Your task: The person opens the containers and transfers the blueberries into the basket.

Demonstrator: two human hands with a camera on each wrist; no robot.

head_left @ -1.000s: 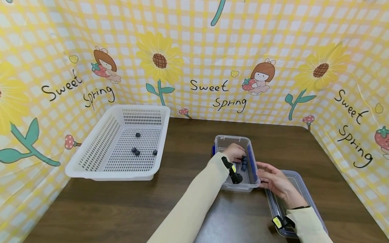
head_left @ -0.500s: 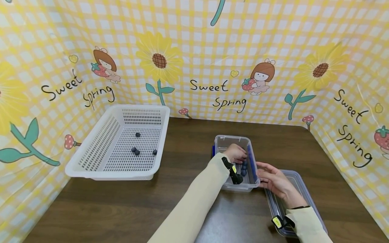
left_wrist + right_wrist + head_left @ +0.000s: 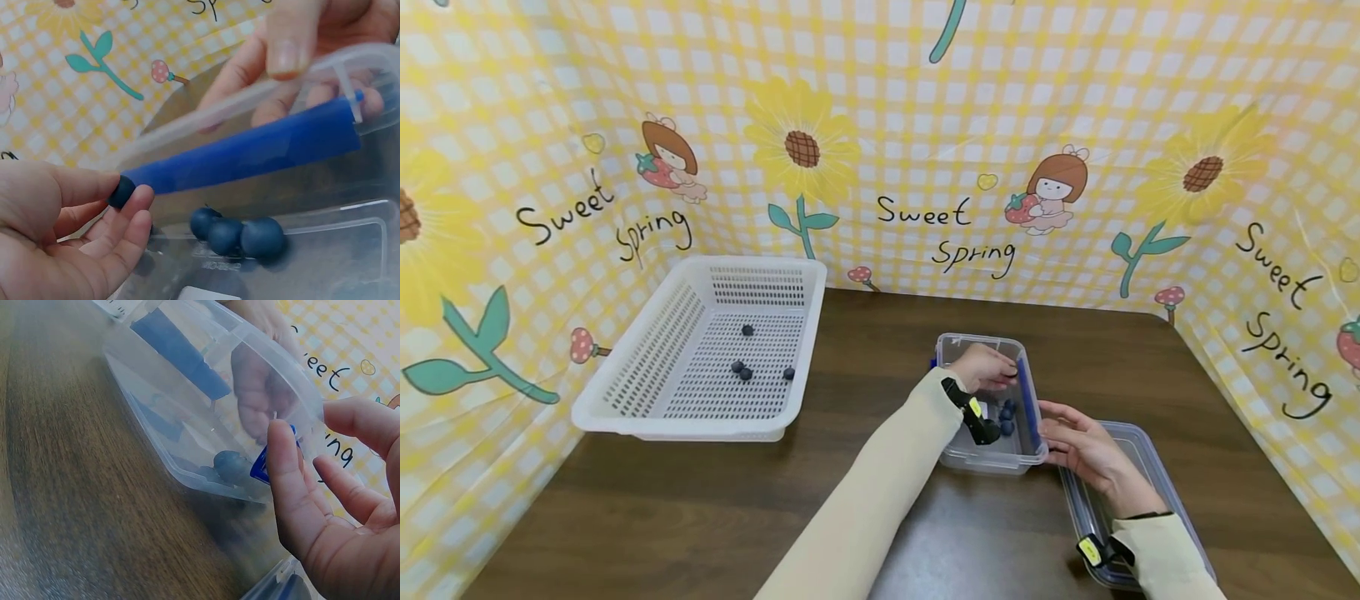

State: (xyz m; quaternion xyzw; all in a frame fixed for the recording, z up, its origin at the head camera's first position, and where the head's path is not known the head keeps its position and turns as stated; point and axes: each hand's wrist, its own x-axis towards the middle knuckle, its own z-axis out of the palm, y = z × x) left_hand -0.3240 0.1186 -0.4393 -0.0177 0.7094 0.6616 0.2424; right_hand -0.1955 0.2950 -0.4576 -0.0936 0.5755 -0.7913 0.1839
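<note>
In the left wrist view, a dark blueberry [image 3: 121, 191] is pinched between the thumb and fingers of my left hand [image 3: 983, 368]. That hand is inside a clear plastic box [image 3: 992, 461] with blue side latches, near its right wall. Several more blueberries [image 3: 262, 239] lie on the box floor in a close row. My right hand [image 3: 1086, 446] touches the right side of the box beside the blue latch [image 3: 259, 465], its fingers loosely spread. Through the clear wall, some of its fingers show in the left wrist view.
A clear lid [image 3: 1142, 458] lies on the brown table [image 3: 820, 500], partly under my right hand and forearm. Back left stands a white perforated basket [image 3: 677, 436] holding several blueberries [image 3: 746, 374]. A yellow checked cloth [image 3: 895, 150] hangs behind and along both sides.
My left hand has risen slightly from the blueberries towards the right wall, and a pinched blueberry now shows in its fingers. The right hand stays at the box. The head view has shifted slightly.
</note>
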